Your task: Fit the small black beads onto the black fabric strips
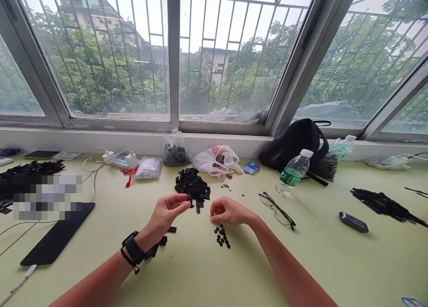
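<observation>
- Left hand: thumb and fingers pinching a small flat black fabric-looking strip, by the black strip pile toward the far edge of the table
- Right hand: curled, fingertips close together near small round black rings; can't tell if it's got one
- Strip's probably light, floppy; I'd pinch an end

Right hand: fingertips curled under; grip contents were hidden.
Left hand: pinched black piece was too small to identify.
Pixelated patch: blurred what lay beneath.
Black strip heap: was cut by left edge.
</observation>
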The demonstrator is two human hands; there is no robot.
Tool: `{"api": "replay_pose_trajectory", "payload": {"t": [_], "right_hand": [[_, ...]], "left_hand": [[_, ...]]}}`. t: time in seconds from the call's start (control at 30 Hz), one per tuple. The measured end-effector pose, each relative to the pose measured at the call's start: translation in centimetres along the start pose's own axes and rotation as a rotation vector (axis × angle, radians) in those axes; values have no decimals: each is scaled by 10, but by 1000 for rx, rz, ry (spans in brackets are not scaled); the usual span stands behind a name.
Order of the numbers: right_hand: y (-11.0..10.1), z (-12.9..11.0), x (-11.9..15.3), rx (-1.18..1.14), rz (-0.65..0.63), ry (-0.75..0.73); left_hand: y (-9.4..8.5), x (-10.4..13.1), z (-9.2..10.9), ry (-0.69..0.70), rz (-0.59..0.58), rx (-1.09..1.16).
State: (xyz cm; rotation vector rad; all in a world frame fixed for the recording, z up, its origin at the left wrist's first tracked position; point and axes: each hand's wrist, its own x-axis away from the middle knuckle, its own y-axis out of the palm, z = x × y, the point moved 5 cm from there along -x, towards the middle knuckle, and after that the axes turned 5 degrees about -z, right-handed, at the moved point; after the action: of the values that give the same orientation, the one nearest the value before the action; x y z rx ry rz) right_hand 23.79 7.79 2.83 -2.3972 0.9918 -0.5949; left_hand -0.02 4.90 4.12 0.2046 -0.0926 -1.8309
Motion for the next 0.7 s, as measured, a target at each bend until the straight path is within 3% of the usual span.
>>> {"api": "replay_pose_trajectory", "payload": {"t": [0.27, 0.43, 0.6, 0.7], "right_hand": [[3, -4, 1, 75, 27, -17], [7, -4, 2, 57, 17, -12], [15, -25, 0, -77, 34, -116], [22, -40, -4, -203, 108, -180]], "left_hand": [[8, 3, 10, 50, -70, -101], [11, 3, 1, 47, -99, -109], [13, 3, -12, 55, -143, -107], [18, 5, -13, 79, -183, -123]]}}
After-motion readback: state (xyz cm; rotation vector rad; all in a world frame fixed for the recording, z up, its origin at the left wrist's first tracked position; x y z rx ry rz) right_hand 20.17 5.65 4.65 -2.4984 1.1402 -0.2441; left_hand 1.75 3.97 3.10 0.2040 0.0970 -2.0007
